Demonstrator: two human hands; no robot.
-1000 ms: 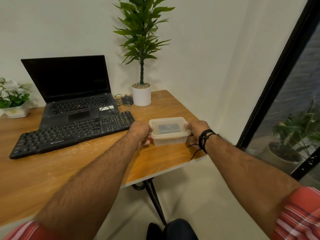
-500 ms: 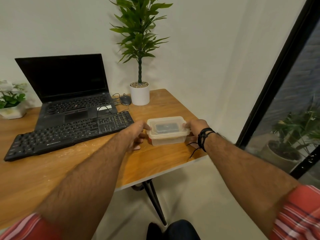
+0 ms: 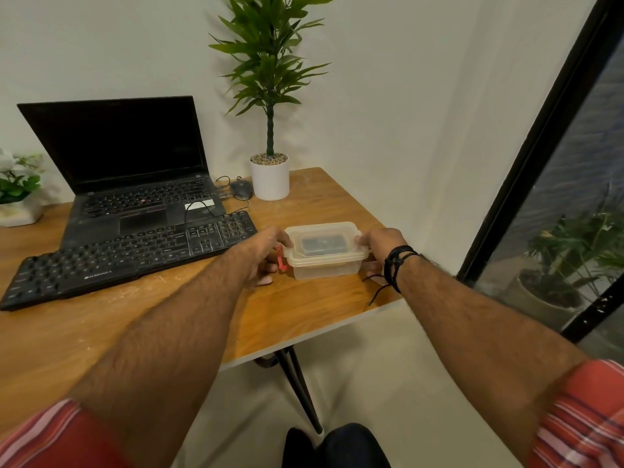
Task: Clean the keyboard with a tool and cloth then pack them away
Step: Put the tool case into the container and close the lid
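A clear plastic container (image 3: 325,255) with its lid on stood on the wooden tabletop (image 3: 304,305) near the right front corner, with a dark flat item showing through the lid. The left hand (image 3: 262,255) gripped the container's left end, thumb on the lid's rim and fingers curled beside a red latch (image 3: 281,259). The right hand (image 3: 378,246) clasped the right end, fingertips over the lid's edge; black cords ringed that wrist and one strand trailed onto the wood.

The container sat close to the tabletop's right edge, which ran diagonally back toward the wall, and only a narrow strip of bare wood lay between the right hand and that edge. In front of the container a wider band of bare wood reached the pale front edge. To the left, the black keyboard (image 3: 128,255) lay at a slant, its right end just beside the left hand but apart from the container. Behind it stood an open laptop (image 3: 135,184) with a dark screen, a cable looping over its palm rest. A computer mouse (image 3: 241,189) and a white pot holding a tall green plant (image 3: 270,177) sat at the back, well apart from the container, with open wood between. A small flowering plant (image 3: 18,194) stood at the far left edge.
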